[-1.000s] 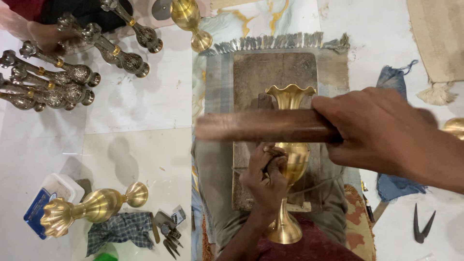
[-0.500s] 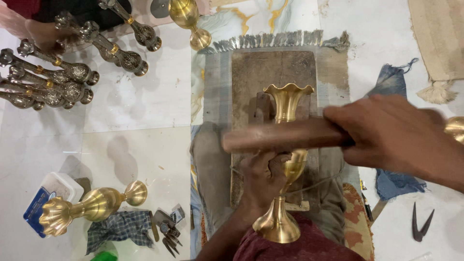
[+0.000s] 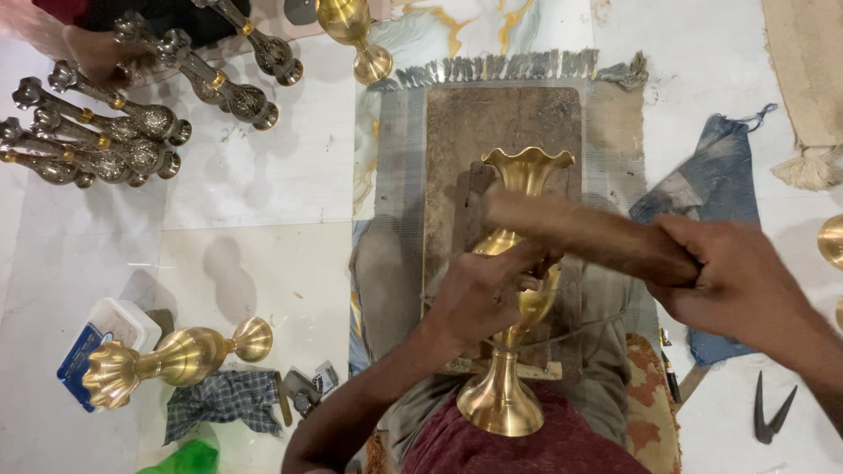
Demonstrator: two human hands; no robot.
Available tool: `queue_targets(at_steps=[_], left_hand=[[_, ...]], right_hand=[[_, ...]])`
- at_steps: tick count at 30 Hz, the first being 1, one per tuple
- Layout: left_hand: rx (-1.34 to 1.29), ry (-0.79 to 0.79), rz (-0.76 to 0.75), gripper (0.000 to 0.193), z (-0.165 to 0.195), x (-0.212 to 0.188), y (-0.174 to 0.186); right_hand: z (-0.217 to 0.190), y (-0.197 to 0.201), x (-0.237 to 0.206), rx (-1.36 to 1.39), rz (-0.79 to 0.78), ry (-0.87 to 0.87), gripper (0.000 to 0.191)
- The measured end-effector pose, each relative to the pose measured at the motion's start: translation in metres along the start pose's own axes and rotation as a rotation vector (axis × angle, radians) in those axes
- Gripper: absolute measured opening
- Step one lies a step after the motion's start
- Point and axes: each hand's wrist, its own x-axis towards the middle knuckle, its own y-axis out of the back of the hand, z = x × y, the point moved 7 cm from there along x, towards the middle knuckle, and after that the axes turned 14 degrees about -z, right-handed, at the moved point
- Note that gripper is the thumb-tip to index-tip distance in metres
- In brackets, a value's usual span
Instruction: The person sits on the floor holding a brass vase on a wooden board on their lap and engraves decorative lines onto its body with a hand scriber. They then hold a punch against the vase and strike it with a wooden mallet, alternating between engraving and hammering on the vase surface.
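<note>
Two hands at work: my left hand (image 3: 481, 294) grips the brass vase (image 3: 514, 290) to steady it; right hand (image 3: 738, 281) clenches a wooden mallet (image 3: 580, 233) above it.

**Bright, even light; blur on the wooden stick**

Light falls from overhead, casting soft shadows on the white floor (image 3: 255, 184) left of the hands. The wooden stick (image 3: 580, 233) in the right hand (image 3: 738, 281) is motion-blurred. The brass vase (image 3: 514, 307) carries mild glare.

Polished, glossy brass vase (image 3: 514, 307); matt wood mallet (image 3: 580, 233), blurred; worn rough board (image 3: 500, 123) on frayed cloth mat (image 3: 395, 158); glossy marble floor (image 3: 255, 175).
</note>
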Motion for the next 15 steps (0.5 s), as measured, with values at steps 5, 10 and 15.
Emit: queue_targets(at_steps=[5,10,15], left_hand=[[-0.009,-0.223,-0.055,0.064,0.012,0.012,0.009],[0.060,-0.084,-0.221,0.060,0.010,0.022,0.005],[0.021,-0.153,-0.290,0.060,0.012,0.029,0.007]], right_hand=[[0.027,-0.026,-0.010,0.380,0.055,0.046,0.029],[0.036,-0.046,-0.021,0.405,0.129,0.115,0.029],[0.043,-0.069,-0.028,0.283,0.244,0.071,0.035]])
